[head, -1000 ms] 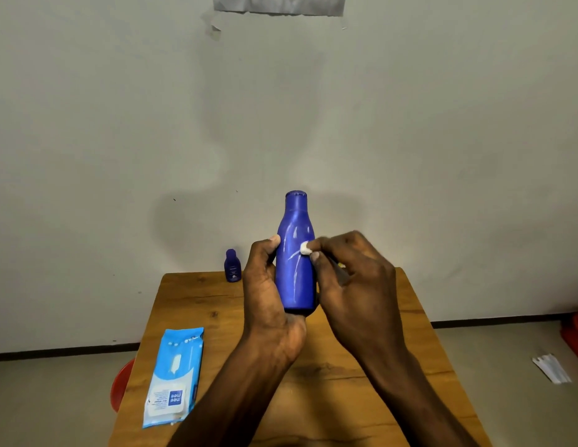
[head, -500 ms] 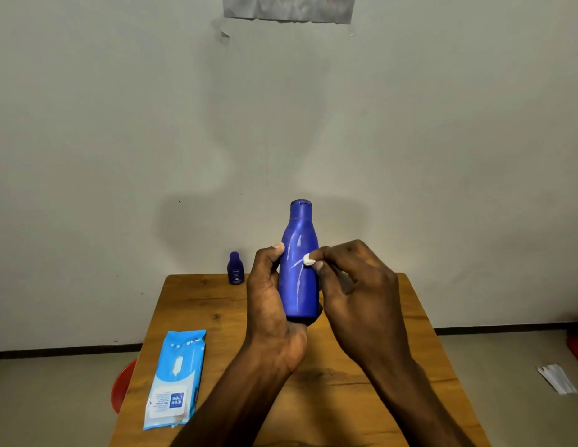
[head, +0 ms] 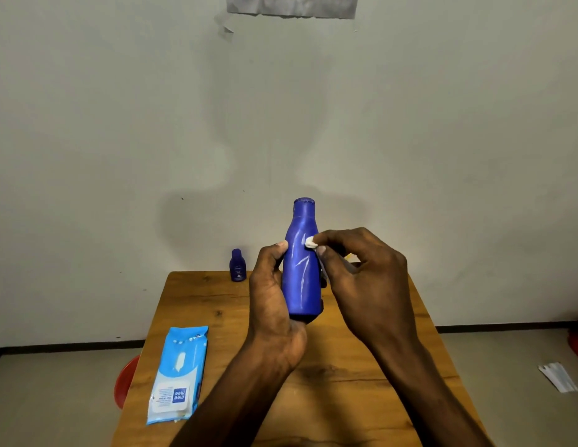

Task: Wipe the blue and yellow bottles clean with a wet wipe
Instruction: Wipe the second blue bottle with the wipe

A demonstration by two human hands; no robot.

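Gripping the blue bottle (head: 302, 269), left hand (head: 274, 304); right hand (head: 365, 282) pinching a wet wipe (head: 310, 242) against it

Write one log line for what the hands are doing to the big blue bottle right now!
left hand: holds big blue bottle upright | right hand: presses wet wipe on its shoulder | step: wiping | wipe pack: on table
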